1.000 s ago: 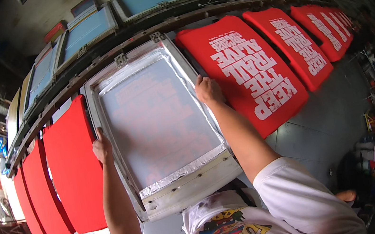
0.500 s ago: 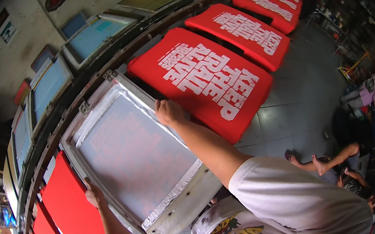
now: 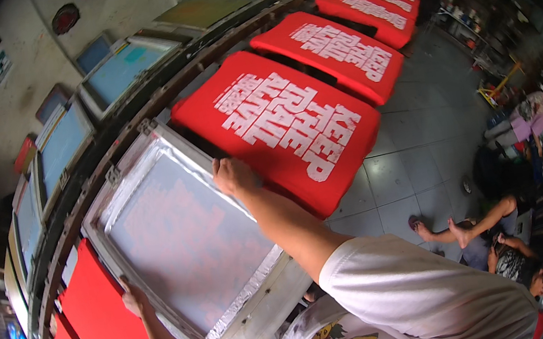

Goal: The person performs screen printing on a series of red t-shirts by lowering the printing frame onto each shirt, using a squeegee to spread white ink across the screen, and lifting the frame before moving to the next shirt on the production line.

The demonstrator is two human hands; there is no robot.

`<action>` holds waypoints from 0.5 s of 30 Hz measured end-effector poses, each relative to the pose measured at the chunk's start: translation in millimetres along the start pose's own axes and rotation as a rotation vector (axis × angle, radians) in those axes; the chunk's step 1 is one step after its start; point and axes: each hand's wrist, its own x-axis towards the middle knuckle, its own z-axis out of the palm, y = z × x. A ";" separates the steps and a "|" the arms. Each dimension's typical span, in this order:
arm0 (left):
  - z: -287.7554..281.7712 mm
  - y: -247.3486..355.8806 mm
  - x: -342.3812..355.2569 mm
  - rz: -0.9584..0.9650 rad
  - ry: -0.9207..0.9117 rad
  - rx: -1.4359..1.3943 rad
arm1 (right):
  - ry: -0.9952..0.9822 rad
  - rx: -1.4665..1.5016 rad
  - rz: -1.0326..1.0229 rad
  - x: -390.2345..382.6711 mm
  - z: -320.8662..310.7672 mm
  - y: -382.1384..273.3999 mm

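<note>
Long dark rail [image 3: 129, 146] carries pretty much whole setup, lower left to top right. Hinged on it: big screen frame [image 3: 162, 233], two metal hinges [image 3: 112, 174]. Plain red fabric [image 3: 105, 311] lined up left of frame, white-printed red pieces [image 3: 338, 177] right. Bunch of bluish frames [image 3: 65, 151] along far side. Grey tile floor [image 3: 387, 177] below, small dark thing [image 3: 467, 185] on it.

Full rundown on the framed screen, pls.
The framed screen is rectangular: pale translucent mesh with a faint reddish blocky pattern, crinkled silvery tape along inner edges, worn whitish-grey frame. Two metal clamps sit at its far edge. It lies askew in view between red fabric panels. The left hand and right hand hold opposite sides; whether it's raised isn't clear.
</note>
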 end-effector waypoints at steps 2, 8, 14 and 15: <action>-0.6 6.4 -10.4 -0.053 0.018 -0.032 | 0.002 -0.013 0.037 2.5 0.8 2.2; -6.5 42.2 -30.1 -0.103 0.006 -0.021 | 0.166 -0.078 -0.107 30.7 23.8 28.0; -23.4 47.5 -45.2 -0.137 0.040 -0.051 | 0.136 -0.098 -0.126 31.3 31.0 22.1; -23.1 44.6 -44.6 -0.137 0.049 -0.045 | 0.123 -0.105 -0.122 28.6 30.2 19.8</action>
